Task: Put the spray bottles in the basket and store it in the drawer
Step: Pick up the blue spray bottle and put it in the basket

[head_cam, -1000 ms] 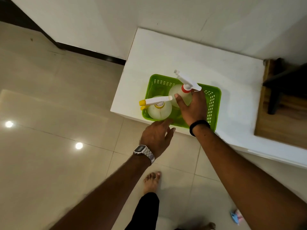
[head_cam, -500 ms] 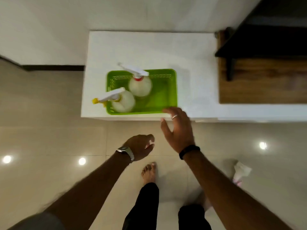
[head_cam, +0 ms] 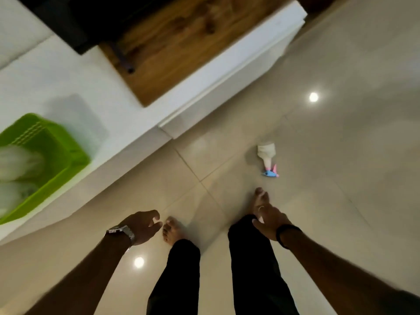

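Note:
The green basket (head_cam: 59, 155) sits on the white cabinet top (head_cam: 75, 83) at the far left, blurred, with two pale spray bottles (head_cam: 18, 164) inside it. A third spray bottle (head_cam: 268, 159), white with a blue and pink head, lies on the floor tiles to the right of the cabinet. My left hand (head_cam: 142, 227) hangs over the floor with fingers loosely curled and holds nothing. My right hand (head_cam: 269, 220) is spread open above my right leg, below the bottle on the floor and apart from it.
A white drawer front (head_cam: 227, 87) runs along the cabinet's edge toward the upper right. A wooden panel (head_cam: 172, 48) and a dark object lie on the cabinet top. My bare feet (head_cam: 171, 230) and black trouser legs stand on glossy beige tiles.
The view has swung right, so the basket slid to the left edge. Both hands have drawn back from the basket and dropped low over the floor. The bottle on the floor is now nearer the centre.

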`<state>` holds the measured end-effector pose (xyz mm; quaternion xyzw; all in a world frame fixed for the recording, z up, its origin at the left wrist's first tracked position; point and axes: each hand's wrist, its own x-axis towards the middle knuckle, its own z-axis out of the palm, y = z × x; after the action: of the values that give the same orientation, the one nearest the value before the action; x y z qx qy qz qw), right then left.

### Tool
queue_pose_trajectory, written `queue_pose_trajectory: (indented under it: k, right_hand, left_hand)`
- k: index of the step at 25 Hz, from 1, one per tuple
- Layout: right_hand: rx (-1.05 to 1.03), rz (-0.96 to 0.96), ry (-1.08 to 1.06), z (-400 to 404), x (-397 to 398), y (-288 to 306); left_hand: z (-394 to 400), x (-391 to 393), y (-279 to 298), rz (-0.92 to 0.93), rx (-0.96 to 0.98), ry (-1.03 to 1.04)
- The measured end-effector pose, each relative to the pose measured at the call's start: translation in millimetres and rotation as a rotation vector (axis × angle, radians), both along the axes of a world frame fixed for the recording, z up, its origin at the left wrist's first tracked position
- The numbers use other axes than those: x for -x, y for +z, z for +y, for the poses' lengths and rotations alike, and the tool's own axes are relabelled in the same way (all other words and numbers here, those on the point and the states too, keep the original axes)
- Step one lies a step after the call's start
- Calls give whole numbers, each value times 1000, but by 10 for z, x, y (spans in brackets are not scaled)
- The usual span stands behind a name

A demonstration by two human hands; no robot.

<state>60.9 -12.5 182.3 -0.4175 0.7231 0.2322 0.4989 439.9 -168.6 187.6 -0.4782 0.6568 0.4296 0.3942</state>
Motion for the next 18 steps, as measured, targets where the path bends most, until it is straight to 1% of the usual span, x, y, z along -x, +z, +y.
queue_pose_trajectory:
  k: [3, 6, 9, 12, 14, 16, 18]
  right_hand:
    - [88, 23, -243, 39, 849, -101]
    - [153, -16, -566, -13, 1385, -311]
    - [228, -74, -931, -72, 1757, -712]
    - [217, -126, -1322, -111, 1923, -1174]
    - [161, -142, -1546, -163, 1944, -1422]
    - [88, -180, -1674, -215, 1980, -1734]
    - [28, -259, -1771, -305, 1967, -2066]
  left_hand:
    - [-200, 1111, -14, 60, 39, -24]
    - [-321, 2264, -117, 143, 45, -99]
    - [-357, 3501, -431, 227, 73, -241]
    - [-308, 4517, -856, 307, 147, -351]
    - [-236, 4938, -1132, 339, 167, -373]
    - [-157, 5237, -1461, 343, 186, -411]
    - [-119, 5373, -1780, 329, 221, -485]
